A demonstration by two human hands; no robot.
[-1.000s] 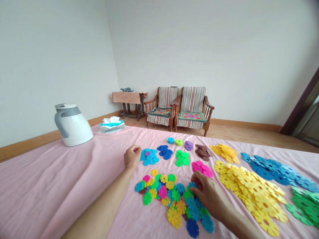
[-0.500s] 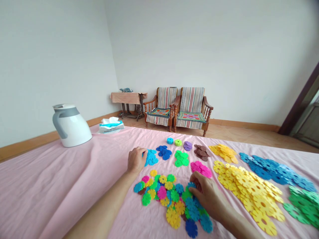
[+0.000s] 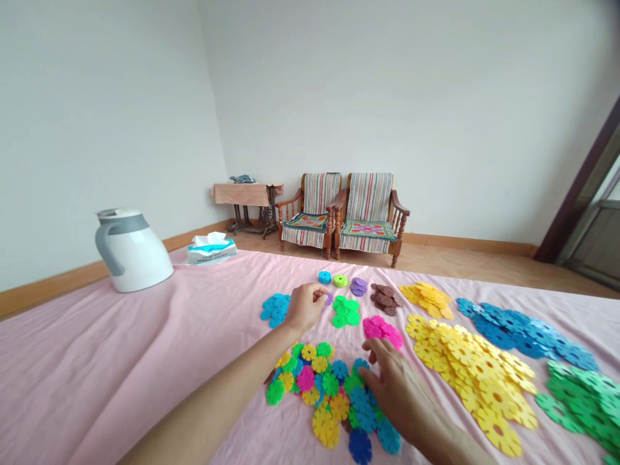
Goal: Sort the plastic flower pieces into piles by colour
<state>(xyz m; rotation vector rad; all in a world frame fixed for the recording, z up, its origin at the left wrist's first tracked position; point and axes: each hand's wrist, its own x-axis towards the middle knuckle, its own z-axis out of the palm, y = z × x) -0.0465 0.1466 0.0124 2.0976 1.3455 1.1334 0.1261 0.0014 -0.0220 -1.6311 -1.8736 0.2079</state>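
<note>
My left hand (image 3: 304, 306) reaches forward over the pink cloth (image 3: 145, 349) and pinches a small purple disc (image 3: 329, 298) beside the green pile (image 3: 345, 311); it hides the dark blue pile. To its left lies the light blue pile (image 3: 274, 307). My right hand (image 3: 397, 387) rests on the mixed heap of coloured snowflake discs (image 3: 324, 387), fingers curled on a blue disc (image 3: 361, 365). A pink pile (image 3: 382, 329) lies just beyond that hand.
Small purple (image 3: 358, 286) and brown (image 3: 383, 298) piles lie at the back, with big yellow (image 3: 475, 368), blue (image 3: 523, 326) and green (image 3: 581, 400) heaps to the right. A white kettle (image 3: 130, 248) and tissue box (image 3: 211, 248) stand at the left. Two chairs (image 3: 339, 216) line the wall.
My left hand has moved right from the light blue pile to beside the green pile, carrying the purple disc. My right hand stays on the mixed heap.
</note>
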